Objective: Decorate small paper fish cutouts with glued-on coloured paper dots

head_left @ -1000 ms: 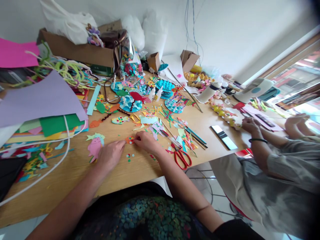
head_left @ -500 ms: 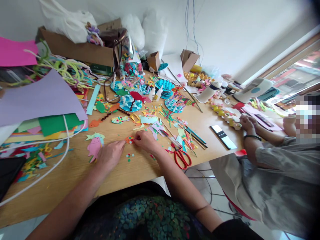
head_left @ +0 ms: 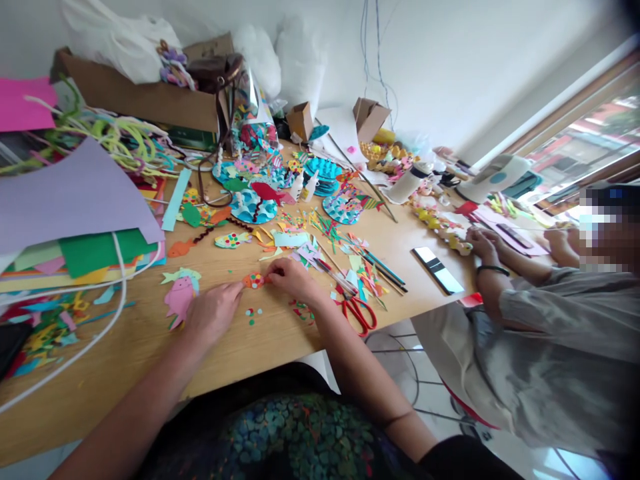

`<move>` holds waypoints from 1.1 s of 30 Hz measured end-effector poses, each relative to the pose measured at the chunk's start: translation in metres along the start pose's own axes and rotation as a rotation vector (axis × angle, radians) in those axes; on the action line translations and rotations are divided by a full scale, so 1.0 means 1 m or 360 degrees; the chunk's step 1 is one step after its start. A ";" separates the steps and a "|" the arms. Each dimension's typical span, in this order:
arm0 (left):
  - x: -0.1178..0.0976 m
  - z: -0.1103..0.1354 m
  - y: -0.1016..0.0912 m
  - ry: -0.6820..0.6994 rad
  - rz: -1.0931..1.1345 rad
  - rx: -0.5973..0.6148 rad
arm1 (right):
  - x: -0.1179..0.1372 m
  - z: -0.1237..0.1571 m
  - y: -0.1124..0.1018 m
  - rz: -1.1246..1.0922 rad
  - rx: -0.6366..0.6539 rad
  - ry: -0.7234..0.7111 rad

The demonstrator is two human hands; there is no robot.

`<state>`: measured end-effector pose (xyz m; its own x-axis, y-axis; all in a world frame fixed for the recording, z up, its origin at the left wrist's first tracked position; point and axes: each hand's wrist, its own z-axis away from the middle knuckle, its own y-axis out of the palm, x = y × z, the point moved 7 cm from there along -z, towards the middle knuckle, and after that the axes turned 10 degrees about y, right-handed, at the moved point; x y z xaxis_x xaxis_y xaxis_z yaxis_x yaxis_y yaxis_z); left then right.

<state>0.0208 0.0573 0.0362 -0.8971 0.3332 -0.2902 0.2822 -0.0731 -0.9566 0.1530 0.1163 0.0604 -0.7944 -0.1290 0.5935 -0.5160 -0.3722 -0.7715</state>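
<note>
A small orange paper fish (head_left: pixel 254 281) dotted with coloured spots lies on the wooden table (head_left: pixel 280 340). My left hand (head_left: pixel 213 312) rests on the table with its fingertips pinching the fish's left end. My right hand (head_left: pixel 290 277) has its fingers curled and pinches the fish's right end. A few loose coloured dots (head_left: pixel 253 313) lie just in front of the fish. A pink paper fish (head_left: pixel 179 297) lies left of my left hand.
Red-handled scissors (head_left: pixel 356 312) and paper scraps lie right of my right arm. Stacked coloured sheets (head_left: pixel 75 227), a white cord (head_left: pixel 107 313), a cardboard box (head_left: pixel 135 100) and blue paper discs (head_left: pixel 255 207) fill the left and back. A person in grey (head_left: pixel 550 333) works at the right beside a phone (head_left: pixel 437 269).
The view has shifted slightly left and down. My hands stay on the orange fish. The person at the right has leaned further into view.
</note>
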 end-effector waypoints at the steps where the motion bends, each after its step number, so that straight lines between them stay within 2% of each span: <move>1: 0.000 0.000 0.000 -0.0004 -0.0010 0.0007 | 0.000 0.001 0.000 0.0001 -0.0031 -0.0024; 7: 0.001 0.000 0.001 -0.0049 -0.0077 0.0055 | 0.002 0.004 0.010 0.0077 -0.0102 -0.0195; 15: 0.000 0.000 0.002 -0.0045 -0.0044 0.0045 | 0.003 0.003 0.014 0.0216 -0.0088 -0.0102; 33: 0.000 0.000 0.001 -0.0072 -0.0087 0.0074 | -0.003 0.001 0.012 -0.0020 -0.0046 -0.0044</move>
<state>0.0215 0.0568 0.0352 -0.9254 0.2954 -0.2374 0.2172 -0.0998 -0.9710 0.1490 0.1112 0.0497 -0.7787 -0.1502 0.6091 -0.5353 -0.3474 -0.7699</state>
